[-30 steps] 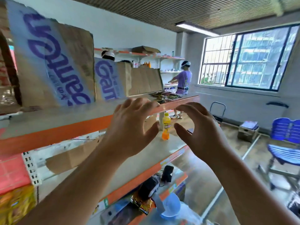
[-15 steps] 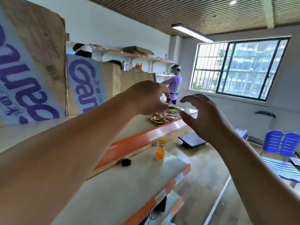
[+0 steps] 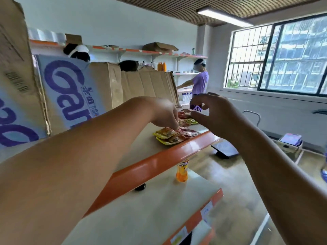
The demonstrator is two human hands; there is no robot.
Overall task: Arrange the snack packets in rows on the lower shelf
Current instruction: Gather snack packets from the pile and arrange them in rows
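A pile of yellow and red snack packets [image 3: 174, 137] lies at the far end of the upper shelf [image 3: 159, 161], close to its orange front edge. More packets [image 3: 190, 121] lie just behind them. My left hand [image 3: 164, 114] reaches over the shelf, and its curled fingertips pinch the top packet of the near pile. My right hand [image 3: 217, 115] hovers above the farther packets with fingers loosely bent and thumb apart, holding nothing. The pale lower shelf [image 3: 150, 209] runs below, with no packets visible on it.
An orange drink bottle [image 3: 182, 171] and a small black object [image 3: 140, 187] stand on the lower shelf. Flattened cardboard boxes [image 3: 70, 89] line the back of the upper shelf. A person in purple [image 3: 200, 82] works at wall shelves. A black flat device [image 3: 225, 149] lies on the floor.
Both hands moved forward along the upper shelf to the packets. My left hand came down onto the near pile, and my right hand rose above the far packets.
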